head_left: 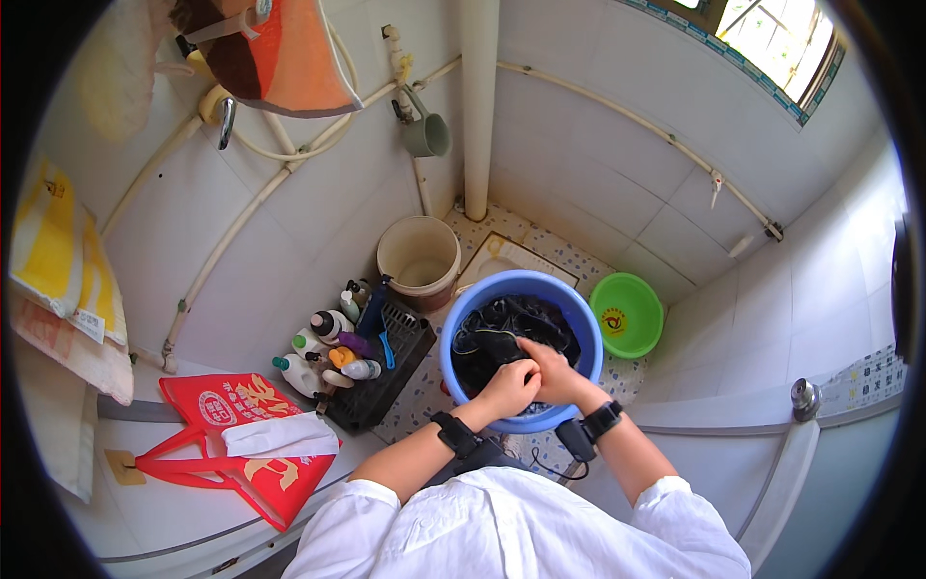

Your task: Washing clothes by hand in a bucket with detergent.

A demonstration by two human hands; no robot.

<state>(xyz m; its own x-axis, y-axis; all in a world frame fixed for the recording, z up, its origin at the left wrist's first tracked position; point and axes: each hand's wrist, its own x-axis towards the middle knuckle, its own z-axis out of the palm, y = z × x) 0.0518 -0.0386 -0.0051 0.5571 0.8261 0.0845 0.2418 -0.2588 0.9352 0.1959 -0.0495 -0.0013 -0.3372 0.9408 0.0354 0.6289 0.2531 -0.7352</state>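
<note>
A round blue basin is in front of me, holding dark wet cloth and some water. My left hand is closed over the near part of the basin, with its fingers gathered against the right hand. Beside it, my right hand is closed on a bunched piece of the dark cloth, fingers pointing toward the basin's middle. A thin pale cord or edging runs across the cloth by the fingertips. What the left fingers grip is partly hidden, though they meet the same bunched cloth. Black bands circle both wrists.
Right of the basin sits a green basin; a whitish bucket stands behind left. A dark crate with several bottles is left. A grey-green dipper hangs on the wall pipe. A red bag lies on the left ledge.
</note>
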